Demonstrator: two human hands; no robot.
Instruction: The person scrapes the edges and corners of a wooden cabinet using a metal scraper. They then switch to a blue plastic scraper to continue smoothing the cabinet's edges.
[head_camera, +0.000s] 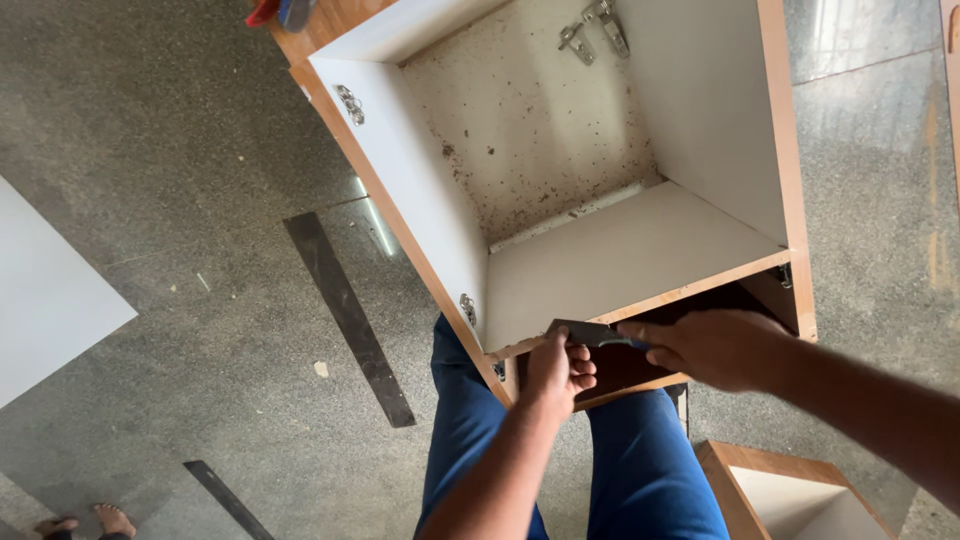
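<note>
An open wooden cabinet box (700, 120) with white inner panels lies on the floor in front of me. Its near front edge strip (700, 282) is brown wood. My left hand (555, 372) is closed at that edge, pinching the end of a thin dark grey flat tool (585, 332). My right hand (715, 348) grips the other end of the same tool, fingers pointing left. The tool lies against the underside of the near panel edge. My blue-trousered knees (640, 470) are right under the cabinet.
Metal hinge plates (595, 30) sit inside the cabinet on its speckled back panel. Two dark flat strips (350, 315) lie on the grey stone floor to the left, beside a white board (50, 300). Another small wooden box (790, 495) stands at lower right. Someone's bare toes (90, 522) show at bottom left.
</note>
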